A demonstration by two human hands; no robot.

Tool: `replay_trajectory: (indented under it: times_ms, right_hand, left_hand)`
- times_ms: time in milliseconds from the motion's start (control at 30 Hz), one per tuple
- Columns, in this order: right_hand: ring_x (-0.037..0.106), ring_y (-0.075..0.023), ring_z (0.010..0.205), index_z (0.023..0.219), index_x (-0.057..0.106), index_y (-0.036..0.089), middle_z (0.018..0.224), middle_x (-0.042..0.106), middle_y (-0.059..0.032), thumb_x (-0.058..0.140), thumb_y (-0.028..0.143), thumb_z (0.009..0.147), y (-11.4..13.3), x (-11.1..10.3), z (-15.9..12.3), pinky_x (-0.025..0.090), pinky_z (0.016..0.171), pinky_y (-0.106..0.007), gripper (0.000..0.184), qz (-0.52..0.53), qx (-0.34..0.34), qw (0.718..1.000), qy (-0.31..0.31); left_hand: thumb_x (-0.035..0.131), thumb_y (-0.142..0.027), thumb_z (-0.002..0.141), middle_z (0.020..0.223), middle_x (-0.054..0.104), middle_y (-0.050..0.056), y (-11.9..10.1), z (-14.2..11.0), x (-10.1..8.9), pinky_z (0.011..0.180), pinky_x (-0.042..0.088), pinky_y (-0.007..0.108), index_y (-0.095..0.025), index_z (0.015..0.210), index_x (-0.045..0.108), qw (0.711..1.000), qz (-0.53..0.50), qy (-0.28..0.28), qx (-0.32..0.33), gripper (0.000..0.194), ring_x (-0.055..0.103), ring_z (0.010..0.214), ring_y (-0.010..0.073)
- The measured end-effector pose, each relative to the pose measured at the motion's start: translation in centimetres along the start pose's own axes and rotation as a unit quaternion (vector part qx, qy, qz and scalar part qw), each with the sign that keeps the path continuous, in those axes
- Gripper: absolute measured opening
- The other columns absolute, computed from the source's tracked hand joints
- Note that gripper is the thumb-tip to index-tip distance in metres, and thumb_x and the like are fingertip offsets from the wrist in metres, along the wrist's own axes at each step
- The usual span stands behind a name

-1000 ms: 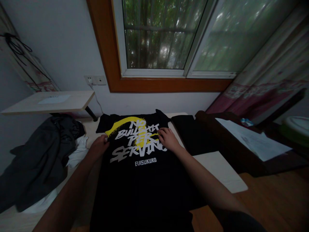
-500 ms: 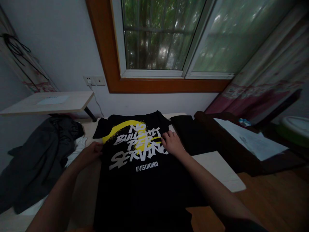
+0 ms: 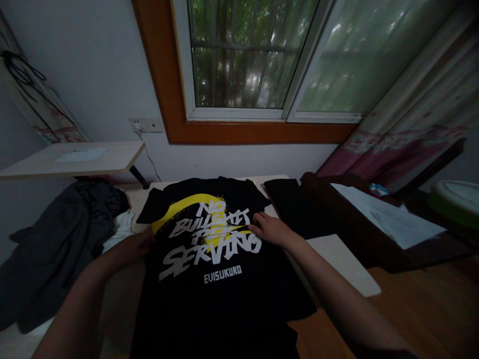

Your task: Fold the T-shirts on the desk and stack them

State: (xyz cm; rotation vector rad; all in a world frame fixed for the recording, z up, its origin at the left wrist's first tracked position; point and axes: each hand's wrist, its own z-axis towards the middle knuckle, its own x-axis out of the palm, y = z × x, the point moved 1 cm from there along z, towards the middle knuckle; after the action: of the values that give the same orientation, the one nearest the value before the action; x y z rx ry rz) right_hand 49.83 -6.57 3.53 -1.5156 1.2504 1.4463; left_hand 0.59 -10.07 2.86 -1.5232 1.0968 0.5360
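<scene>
A black T-shirt (image 3: 224,304) with white lettering and a yellow print lies spread over the pale table (image 3: 337,259), its collar end toward the window. At its left side, below the left sleeve, my left hand (image 3: 138,244) is closed on the shirt's edge. My right hand (image 3: 271,229) grips the cloth at the right side, beside the lettering, with the fingers curled in. The shirt's lower end hangs over the table's near edge and runs out of view.
Dark clothes (image 3: 63,239) lie heaped on the left under a raised shelf (image 3: 112,154). A folded black cloth (image 3: 292,204) rests right of the shirt. Farther right, a paper sheet (image 3: 385,214) lies on a dark brown surface. The window (image 3: 239,60) is behind the table.
Both hands have drawn the shirt slightly toward me, and its print sits lower. The left hand has moved a little left and down. The collar area looks flatter.
</scene>
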Motion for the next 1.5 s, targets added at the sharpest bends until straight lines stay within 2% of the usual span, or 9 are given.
replay_trajectory:
  times_ms: [167, 333, 467, 600, 833, 967, 1167, 1333, 1500]
  right_hand:
    - [0.07, -0.0232, 0.088, 0.101, 0.064, 0.024, 0.101, 0.073, -0.0082, 0.052, 0.054, 0.101, 0.5, -0.5, -0.7, 0.045, 0.072, -0.029, 0.032, 0.063, -0.04, 0.996, 0.045]
    - [0.068, -0.0199, 0.074, 0.095, 0.068, 0.023, 0.084, 0.074, -0.005, 0.053, 0.041, 0.1, -0.1, -0.7, 0.0, 0.044, 0.066, -0.027, 0.025, 0.128, -0.083, 0.984, 0.094]
    - [0.068, -0.0192, 0.076, 0.094, 0.07, 0.021, 0.083, 0.073, -0.0043, 0.052, 0.033, 0.099, -2.3, -1.0, 2.3, 0.046, 0.07, -0.027, 0.022, 0.175, -0.049, 0.983, -0.021]
    - [0.068, -0.02, 0.091, 0.097, 0.071, 0.018, 0.098, 0.072, -0.0077, 0.056, 0.022, 0.094, -4.7, -1.1, 5.8, 0.048, 0.084, -0.028, 0.015, 0.155, 0.017, 0.973, -0.171]
    - [0.066, -0.0233, 0.112, 0.121, 0.069, 0.014, 0.124, 0.067, -0.0149, 0.061, 0.028, 0.096, -6.0, -0.3, 12.0, 0.046, 0.103, -0.033, 0.03, 0.145, 0.08, 0.954, -0.249]
    - [0.062, -0.0247, 0.123, 0.133, 0.062, 0.015, 0.128, 0.068, -0.0156, 0.061, 0.038, 0.098, -5.6, -0.3, 14.2, 0.043, 0.109, -0.037, 0.042, 0.135, 0.05, 0.964, -0.224]
    - [0.068, -0.0236, 0.106, 0.122, 0.064, 0.017, 0.113, 0.074, -0.0133, 0.069, 0.045, 0.093, -5.3, -1.3, 15.0, 0.05, 0.091, -0.031, 0.041, 0.09, 0.061, 0.984, -0.141]
    - [0.068, -0.0237, 0.101, 0.11, 0.07, 0.02, 0.109, 0.075, -0.0108, 0.064, 0.029, 0.095, -6.2, -3.4, 14.3, 0.048, 0.086, -0.029, 0.018, 0.036, 0.055, 0.992, -0.109]
    - [0.068, -0.0251, 0.1, 0.118, 0.068, 0.015, 0.116, 0.072, -0.0191, 0.048, 0.018, 0.1, -8.1, -5.8, 12.0, 0.046, 0.087, -0.032, 0.027, -0.063, 0.119, 0.977, -0.164]
  left_hand:
    - [0.057, -0.03, 0.062, 0.097, 0.077, 0.002, 3.0, -0.5, 0.1, 0.089, 0.053, 0.037, -0.028, 0.089, 0.068, 0.999, -0.015, 0.035, -0.007, 0.029, 0.07, 0.095, 0.0281]
    - [0.062, -0.038, 0.061, 0.097, 0.078, 0.002, 3.7, -1.6, -0.8, 0.088, 0.054, 0.036, -0.029, 0.087, 0.074, 0.998, -0.02, 0.055, -0.037, 0.03, 0.071, 0.096, 0.0294]
    - [0.058, -0.05, 0.073, 0.099, 0.079, 0.003, 3.3, -1.0, -2.3, 0.09, 0.055, 0.035, -0.028, 0.091, 0.076, 1.0, -0.001, 0.014, -0.028, 0.033, 0.072, 0.095, 0.0281]
    - [0.051, -0.049, 0.082, 0.108, 0.077, 0.007, 3.2, 1.9, -3.7, 0.098, 0.053, 0.037, -0.024, 0.098, 0.075, 0.992, 0.058, -0.115, -0.012, 0.038, 0.07, 0.101, 0.0279]
    - [0.044, -0.025, 0.089, 0.133, 0.063, 0.013, 1.9, 8.8, -3.9, 0.114, 0.042, 0.036, -0.019, 0.124, 0.067, 0.96, 0.15, -0.237, -0.013, 0.042, 0.06, 0.126, 0.0255]
    - [0.047, -0.025, 0.092, 0.148, 0.052, 0.014, 0.6, 11.7, -3.9, 0.111, 0.045, 0.041, -0.021, 0.137, 0.058, 0.957, 0.153, -0.243, -0.05, 0.047, 0.057, 0.131, 0.0298]
    - [0.05, -0.034, 0.095, 0.15, 0.048, 0.02, 0.4, 14.1, -4.4, 0.093, 0.053, 0.043, -0.026, 0.153, 0.041, 0.96, 0.183, -0.166, -0.127, 0.06, 0.065, 0.118, 0.0348]
    - [0.058, -0.03, 0.09, 0.136, 0.061, 0.02, 1.1, 14.5, -5.6, 0.093, 0.051, 0.039, -0.02, 0.137, 0.058, 0.961, 0.179, -0.158, -0.139, 0.048, 0.065, 0.117, 0.0325]
    - [0.054, -0.022, 0.087, 0.12, 0.07, 0.019, 2.4, 13.1, -6.4, 0.091, 0.05, 0.041, -0.017, 0.116, 0.069, 0.951, 0.148, -0.233, -0.143, 0.032, 0.065, 0.112, 0.0331]
